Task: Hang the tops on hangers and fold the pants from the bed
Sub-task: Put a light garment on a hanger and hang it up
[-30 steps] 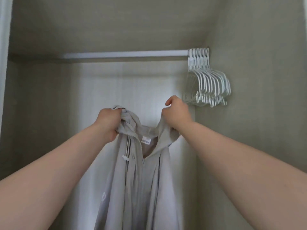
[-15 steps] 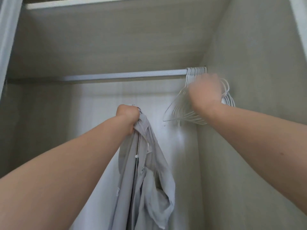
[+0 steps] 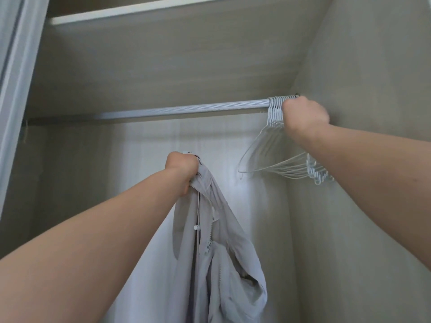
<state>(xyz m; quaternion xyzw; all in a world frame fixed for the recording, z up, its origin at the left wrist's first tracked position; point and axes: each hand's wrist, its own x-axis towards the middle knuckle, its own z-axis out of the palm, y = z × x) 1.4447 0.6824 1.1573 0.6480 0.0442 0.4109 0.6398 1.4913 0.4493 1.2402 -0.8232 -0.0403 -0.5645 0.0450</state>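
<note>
A light grey zip jacket (image 3: 217, 257) with a hood and drawcord hangs from my left hand (image 3: 183, 167), which grips its collar in a fist in the middle of the wardrobe. Several white wire hangers (image 3: 275, 157) hang bunched at the right end of the silver rail (image 3: 182, 110). My right hand (image 3: 303, 115) is curled round the necks of those hangers just under the rail; which hanger it holds is hidden by the fist.
I look up into a wardrobe with pale wood-grain walls. A shelf (image 3: 140, 10) runs above the rail. The right wall (image 3: 373, 89) is close beside the hangers. A sliding door frame (image 3: 14, 78) stands at the left edge.
My right hand let go of the jacket collar and rose to the hanger bunch at the rail. The jacket now hangs from my left hand alone and its hood has dropped.
</note>
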